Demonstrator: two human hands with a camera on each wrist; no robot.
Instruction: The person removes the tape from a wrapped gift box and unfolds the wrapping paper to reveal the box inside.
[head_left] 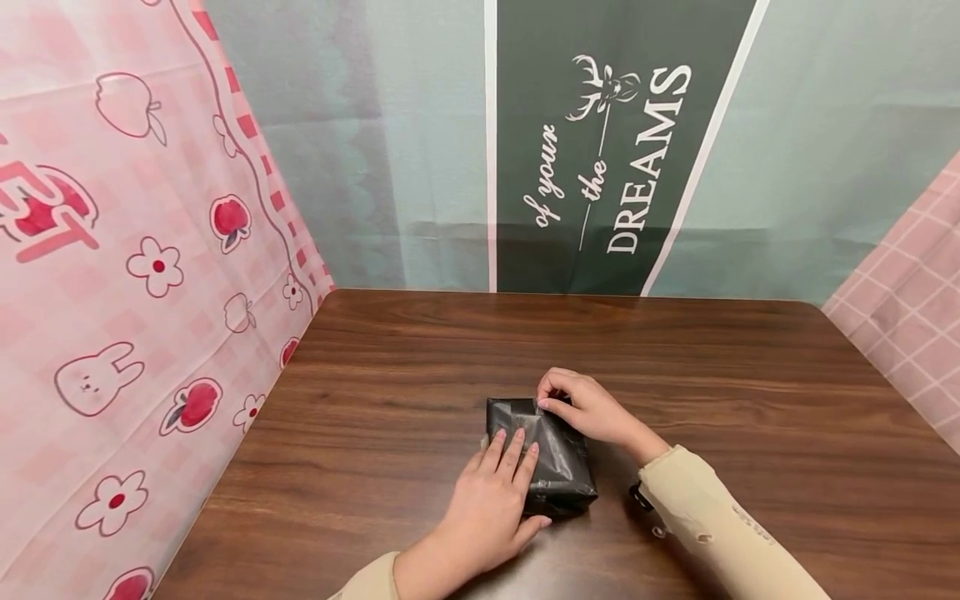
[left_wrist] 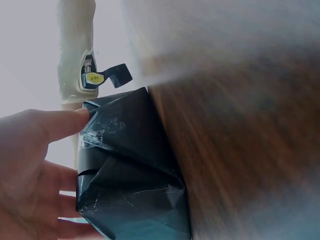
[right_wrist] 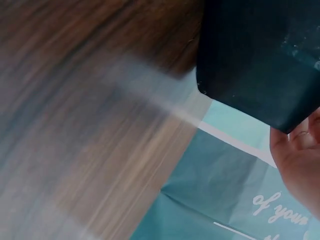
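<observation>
A box-shaped package (head_left: 558, 462) in shiny black wrapping lies on the wooden table, with creased, folded ends. Strips of clear tape (left_wrist: 93, 137) cling to its side in the left wrist view. My left hand (head_left: 487, 500) rests on top of the package, its fingers straight across the near left part and the thumb by the near side. At the far edge, my right hand (head_left: 588, 407) pinches a small shiny bit of clear tape (head_left: 537, 407) between thumb and curled forefinger. In the right wrist view, fingertips (right_wrist: 280, 140) show at the package's corner.
The brown wood-grain table (head_left: 375, 400) extends around the package. A printed grey-green curtain (head_left: 420, 150) hangs behind it, a pink patterned cloth (head_left: 150, 333) on the left and a pink checked cloth (head_left: 915, 308) on the right. A black strap (head_left: 641, 497) shows by the right sleeve.
</observation>
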